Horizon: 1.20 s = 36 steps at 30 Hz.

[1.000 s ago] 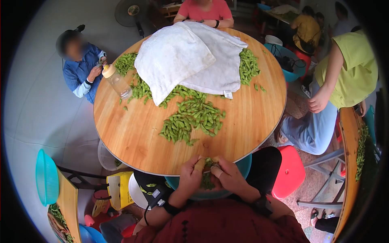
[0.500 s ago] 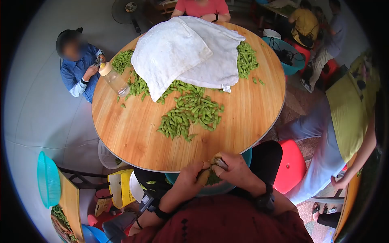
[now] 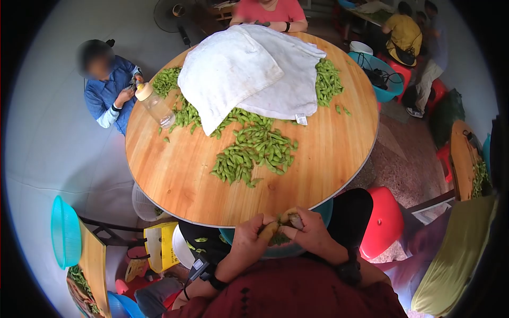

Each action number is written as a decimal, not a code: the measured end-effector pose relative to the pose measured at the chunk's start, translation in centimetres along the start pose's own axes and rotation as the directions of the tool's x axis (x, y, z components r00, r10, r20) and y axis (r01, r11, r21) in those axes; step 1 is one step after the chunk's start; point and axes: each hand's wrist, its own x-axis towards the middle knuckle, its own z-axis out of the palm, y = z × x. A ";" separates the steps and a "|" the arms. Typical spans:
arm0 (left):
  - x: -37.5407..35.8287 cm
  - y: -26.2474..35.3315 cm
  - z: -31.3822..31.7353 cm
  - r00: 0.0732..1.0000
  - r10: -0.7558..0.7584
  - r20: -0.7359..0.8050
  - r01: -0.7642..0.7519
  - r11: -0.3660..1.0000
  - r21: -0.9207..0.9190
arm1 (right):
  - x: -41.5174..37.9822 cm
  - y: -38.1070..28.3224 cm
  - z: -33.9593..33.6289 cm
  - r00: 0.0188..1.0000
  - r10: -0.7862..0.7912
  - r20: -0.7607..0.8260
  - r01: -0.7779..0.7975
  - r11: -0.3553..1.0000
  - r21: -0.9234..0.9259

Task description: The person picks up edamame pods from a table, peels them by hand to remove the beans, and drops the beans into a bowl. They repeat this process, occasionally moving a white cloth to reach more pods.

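Note:
My left hand (image 3: 250, 238) and my right hand (image 3: 313, 235) meet just off the near edge of the round wooden table (image 3: 185, 199). The fingers of both are closed on a small green soybean pod (image 3: 280, 220), mostly hidden between them. Yellowish and greyish coverings show on some fingertips. Under my hands sits a teal basin (image 3: 324, 208) with green bits inside. A loose pile of green soybean pods (image 3: 253, 151) lies on the table ahead, and more pods stick out from under a white towel (image 3: 228, 71).
A clear bottle (image 3: 158, 107) stands at the table's left side, near a person in blue (image 3: 108, 87). Across sits a person in pink (image 3: 271, 13). A red stool (image 3: 383, 222) is on my right, beside a passing person (image 3: 456, 254). A yellow bag (image 3: 160, 246) is at lower left.
The person in the yellow-green top has moved nearer along my right side, toward the lower right. My hands stay together over the basin with slight finger movement. The view has shifted a little.

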 end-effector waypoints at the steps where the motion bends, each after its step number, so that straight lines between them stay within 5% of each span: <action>1: -0.1 0.0 -0.2 0.999 0.036 0.031 -0.037 0.998 0.050 | -0.1 0.1 0.1 0.997 0.070 0.019 -0.071 0.994 0.088; 4: -0.6 0.3 -0.8 0.992 0.125 0.036 -0.129 0.980 0.150 | 0.2 0.1 -0.1 0.988 0.048 0.147 -0.023 0.986 -0.165; 7: -2.0 0.9 -3.1 0.973 0.222 -0.059 -0.189 0.921 0.341 | 0.1 1.4 0.0 0.946 -0.120 0.300 0.165 0.978 -0.130; 10: -4.2 2.2 -9.2 0.995 -0.049 0.088 -0.031 0.681 0.731 | -0.7 3.9 -0.3 0.891 -0.149 0.428 0.220 0.968 -0.120; 13: -2.5 3.9 -9.4 0.999 -0.038 -0.020 0.038 0.579 0.814 | -0.9 4.9 -0.2 0.898 -0.186 0.399 0.260 0.955 -0.139; 14: -0.6 3.8 -8.6 0.986 0.153 0.067 -0.146 0.600 0.787 | -0.6 4.3 -0.5 0.898 -0.190 0.397 0.266 0.953 -0.146; 15: 1.3 3.5 -7.7 0.928 0.342 0.146 -0.331 0.582 0.743 | -0.3 3.1 -0.9 0.892 -0.076 0.445 0.147 0.981 -0.128; 18: 7.9 2.2 -5.1 0.844 0.501 0.189 -0.475 0.538 0.696 | 0.0 2.2 -1.0 0.872 0.112 0.476 -0.085 0.993 -0.077; 20: 11.9 0.9 -3.6 0.701 0.672 0.238 -0.616 0.403 0.677 | -0.4 1.8 -1.1 0.865 0.193 0.463 -0.200 0.979 -0.035; 26: 12.6 0.8 -2.3 0.778 0.512 0.365 -0.570 0.331 0.752 | -0.8 1.4 -2.2 0.887 0.232 0.398 -0.283 0.957 0.071; 30: 11.1 1.4 -2.9 0.701 0.693 0.168 -0.563 0.394 0.727 | 0.2 1.6 -1.8 0.873 0.199 0.446 -0.299 0.939 0.167; 32: 9.3 1.6 -4.9 0.797 0.598 -0.083 -0.489 0.720 0.493 | 0.5 1.1 -1.9 0.891 0.169 0.420 -0.266 0.947 0.183; 34: 6.5 1.1 -10.6 0.915 0.370 -0.162 -0.378 0.926 -0.017 | 0.6 0.7 -2.3 0.898 0.130 0.421 -0.232 0.952 0.200; 35: 4.4 1.6 -12.9 0.904 0.424 -0.049 -0.386 0.765 -0.516 | 0.5 0.4 -2.6 0.903 0.192 0.385 -0.281 0.941 0.190; 36: 1.9 1.9 -14.9 0.860 0.510 -0.002 -0.253 0.425 -0.869 | 0.7 0.2 -2.4 0.896 0.244 0.372 -0.329 0.926 0.185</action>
